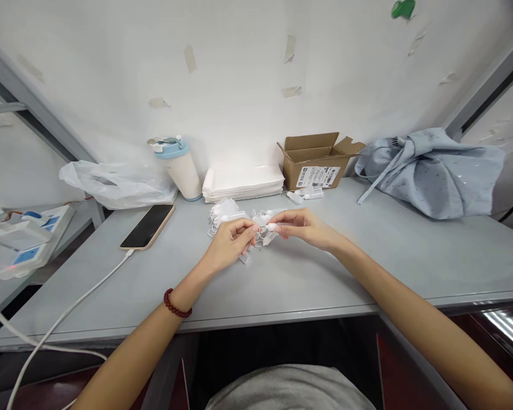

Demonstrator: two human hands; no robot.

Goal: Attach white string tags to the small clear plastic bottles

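Note:
Both my hands meet over the middle of the grey table. My left hand (pixel 232 244) is pinched on a thin white cord, and a small clear-and-white piece (pixel 245 258) shows just below its fingers. Between thumb and forefinger, my right hand (pixel 301 228) grips a small white plastic piece (pixel 271 227). The two hands are a short gap apart. Behind them lies a pile of small white pieces with looped cords (pixel 226 211). A few similar clear and white pieces (pixel 311 193) rest in front of the cardboard box.
Along the wall stand a white plastic bag (pixel 117 185), a tumbler with a blue lid (pixel 180 171), a stack of white sheets (pixel 243 183), an open cardboard box (pixel 316 165) and a blue cloth bag (pixel 436 173). A charging phone (pixel 148 226) lies left; a power strip (pixel 29 242) is beyond.

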